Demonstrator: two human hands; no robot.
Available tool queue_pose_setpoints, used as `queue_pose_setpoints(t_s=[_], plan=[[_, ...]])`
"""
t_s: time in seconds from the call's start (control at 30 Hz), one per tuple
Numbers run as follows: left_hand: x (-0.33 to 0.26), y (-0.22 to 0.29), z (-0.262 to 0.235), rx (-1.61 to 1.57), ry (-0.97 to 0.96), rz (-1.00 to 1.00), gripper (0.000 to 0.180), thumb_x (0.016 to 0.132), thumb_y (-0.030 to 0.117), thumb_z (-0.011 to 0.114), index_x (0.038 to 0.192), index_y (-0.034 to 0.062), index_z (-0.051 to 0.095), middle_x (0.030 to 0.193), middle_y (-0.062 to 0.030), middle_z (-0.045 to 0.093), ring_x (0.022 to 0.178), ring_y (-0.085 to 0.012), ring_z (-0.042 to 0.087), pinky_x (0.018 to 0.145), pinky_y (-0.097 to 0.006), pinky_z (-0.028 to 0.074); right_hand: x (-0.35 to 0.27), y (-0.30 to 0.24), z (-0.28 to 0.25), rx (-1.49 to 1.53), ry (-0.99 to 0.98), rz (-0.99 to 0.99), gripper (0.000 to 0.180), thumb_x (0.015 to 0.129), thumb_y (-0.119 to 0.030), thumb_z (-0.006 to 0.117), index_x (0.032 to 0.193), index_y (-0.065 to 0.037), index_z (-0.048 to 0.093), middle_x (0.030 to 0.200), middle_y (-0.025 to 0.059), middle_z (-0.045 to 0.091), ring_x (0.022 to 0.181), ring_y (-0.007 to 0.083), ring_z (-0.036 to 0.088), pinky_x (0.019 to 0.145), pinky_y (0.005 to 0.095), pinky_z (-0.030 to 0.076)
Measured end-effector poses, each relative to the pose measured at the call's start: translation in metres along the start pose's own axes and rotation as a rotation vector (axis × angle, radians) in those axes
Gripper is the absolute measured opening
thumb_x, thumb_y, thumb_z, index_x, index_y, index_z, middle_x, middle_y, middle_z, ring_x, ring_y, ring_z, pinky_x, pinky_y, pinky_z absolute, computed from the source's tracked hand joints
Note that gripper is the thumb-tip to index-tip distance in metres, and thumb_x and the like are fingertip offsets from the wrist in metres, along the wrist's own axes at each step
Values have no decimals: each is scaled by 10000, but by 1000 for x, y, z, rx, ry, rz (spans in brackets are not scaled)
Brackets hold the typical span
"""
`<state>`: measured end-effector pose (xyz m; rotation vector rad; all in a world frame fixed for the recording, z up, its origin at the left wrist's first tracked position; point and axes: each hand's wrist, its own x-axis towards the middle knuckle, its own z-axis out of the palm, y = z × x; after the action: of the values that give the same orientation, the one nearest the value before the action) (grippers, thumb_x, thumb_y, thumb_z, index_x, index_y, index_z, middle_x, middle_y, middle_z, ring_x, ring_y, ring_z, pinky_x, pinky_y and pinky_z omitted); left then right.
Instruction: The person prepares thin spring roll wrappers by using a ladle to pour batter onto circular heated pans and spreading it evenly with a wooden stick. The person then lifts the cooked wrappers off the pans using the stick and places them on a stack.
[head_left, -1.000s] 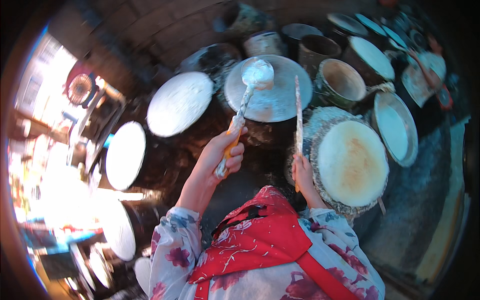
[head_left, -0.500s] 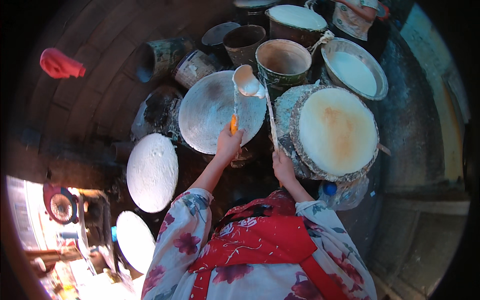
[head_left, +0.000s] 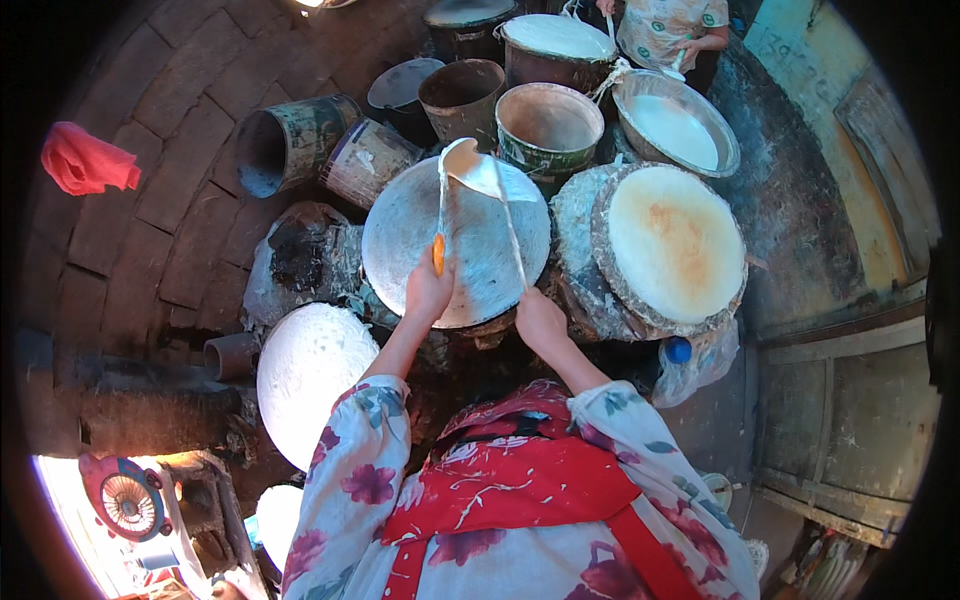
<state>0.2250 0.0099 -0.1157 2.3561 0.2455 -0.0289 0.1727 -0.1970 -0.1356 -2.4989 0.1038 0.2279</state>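
My left hand (head_left: 430, 288) is closed around the orange handle of a ladle (head_left: 476, 172), raised over a round, grey-white griddle (head_left: 400, 235). White batter coats the ladle's tilted bowl. In my right hand (head_left: 541, 318) is a thin, batter-coated stick (head_left: 515, 240), whose far end meets the bowl's right side; whether it presses on it I cannot tell. The griddle's surface carries a thin whitish film. To its right sits a round, white surface with a brown middle (head_left: 675, 240) inside a crusted rim. A thick white disc (head_left: 312, 380) stands left of my left forearm.
Behind the griddle stand several buckets (head_left: 547, 140), a tub of white liquid (head_left: 560, 36) and a metal basin (head_left: 678, 130). A co-worker (head_left: 665, 30) stands at the far right, holding a pale utensil. A fan (head_left: 128, 503) is at lower left; a pink cloth (head_left: 85, 160) hangs at left.
My view has shifted. The ladle has tilted and moved left over the griddle. My right hand has swung the stick leftward to the ladle's bowl. The co-worker's hands have come into view.
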Motion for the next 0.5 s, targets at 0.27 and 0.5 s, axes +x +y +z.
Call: queue_pose_setpoints(t_s=[0.27,0.5], plan=[[-5,-12,-38,114,70,75,599,866,300,574,1361,38,360,944,-280,635,881,-437,617,774,-488,483,3,-8,-2,-74,-11,50,214,876,-141,452,920,31,572,831,241,650,812,387,646,727,483,501],[-14,-26,-63,199,65,3,630,843,292,597,1369,47,351,943,-279,637,880,-438,619,775,-484,488,28,-15,-33,-117,0,5,233,876,-122,449,989,36,578,843,213,663,782,358,662,693,453,525]])
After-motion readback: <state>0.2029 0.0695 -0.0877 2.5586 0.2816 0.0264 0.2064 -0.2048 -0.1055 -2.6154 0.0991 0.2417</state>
